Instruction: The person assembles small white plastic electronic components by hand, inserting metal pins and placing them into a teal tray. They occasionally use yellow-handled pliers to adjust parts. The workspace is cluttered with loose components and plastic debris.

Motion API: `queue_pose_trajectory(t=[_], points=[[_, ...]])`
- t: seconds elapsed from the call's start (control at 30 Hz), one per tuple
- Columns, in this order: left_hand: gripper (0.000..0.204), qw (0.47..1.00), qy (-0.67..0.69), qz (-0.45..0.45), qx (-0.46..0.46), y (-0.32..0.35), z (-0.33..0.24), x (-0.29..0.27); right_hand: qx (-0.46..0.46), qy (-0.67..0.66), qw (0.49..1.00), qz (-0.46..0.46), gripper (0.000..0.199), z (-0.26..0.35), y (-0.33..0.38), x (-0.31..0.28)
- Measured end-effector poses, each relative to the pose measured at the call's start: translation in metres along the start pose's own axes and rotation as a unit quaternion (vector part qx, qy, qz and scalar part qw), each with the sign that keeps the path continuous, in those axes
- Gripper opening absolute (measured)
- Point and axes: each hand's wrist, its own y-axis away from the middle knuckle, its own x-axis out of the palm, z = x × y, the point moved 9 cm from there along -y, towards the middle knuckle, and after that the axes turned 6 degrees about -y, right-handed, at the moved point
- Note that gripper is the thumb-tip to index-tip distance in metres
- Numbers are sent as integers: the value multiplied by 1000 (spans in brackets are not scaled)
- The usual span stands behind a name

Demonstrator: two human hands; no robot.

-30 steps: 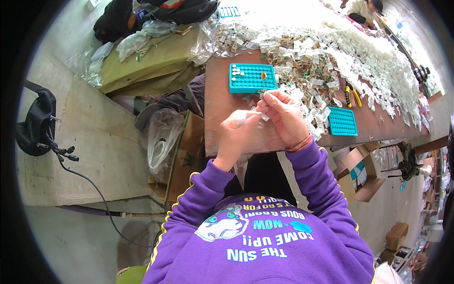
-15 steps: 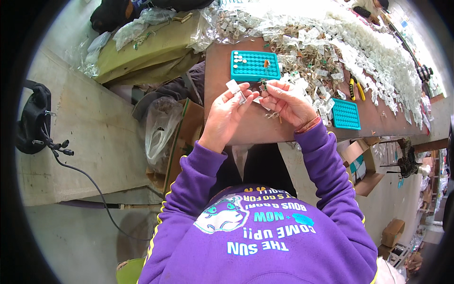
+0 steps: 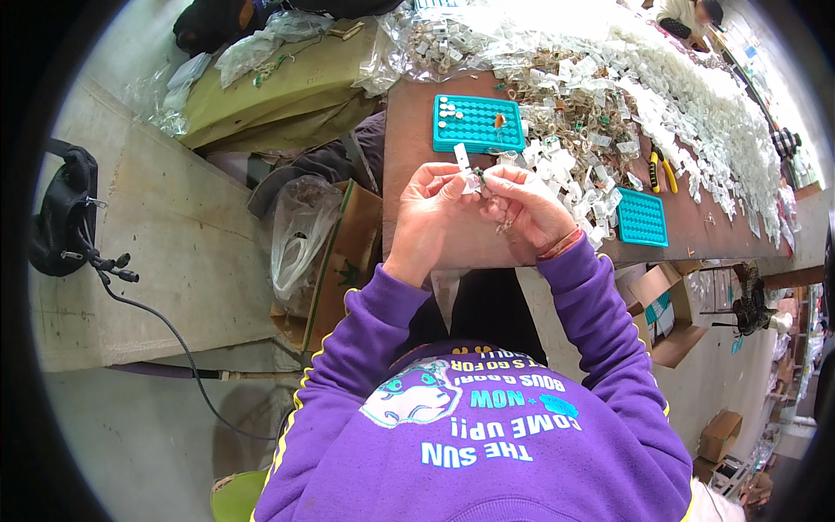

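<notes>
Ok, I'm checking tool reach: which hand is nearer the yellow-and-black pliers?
Right. The right hand is to the left of the pliers; the left hand is farther left, beyond the right.

The left camera of a head-worn fisheye pair looks steeply down and forward. The purple sweatshirt (image 3: 487, 435) fills the near foreground; the left hand (image 3: 426, 213) and right hand (image 3: 532, 211) lie just above centre, the desk (image 3: 410, 113) beneath and beyond; edges bend toward dark side margins.
</notes>
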Motion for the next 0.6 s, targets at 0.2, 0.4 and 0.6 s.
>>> queue_pose_trajectory(t=[0.2, 0.4, 0.6], points=[[13, 998, -52, -6, 21, 1, -8, 3, -27, 75, 995, -55, 12, 5, 6, 3], [15, 995, -94, 7, 34, 2, -10, 7, -48, 94, 993, -61, 13, 9, 12, 7], [15, 996, -79, 18, 22, 2, -7, 8, -56, 75, 994, -61, 14, 4, 16, 6]])
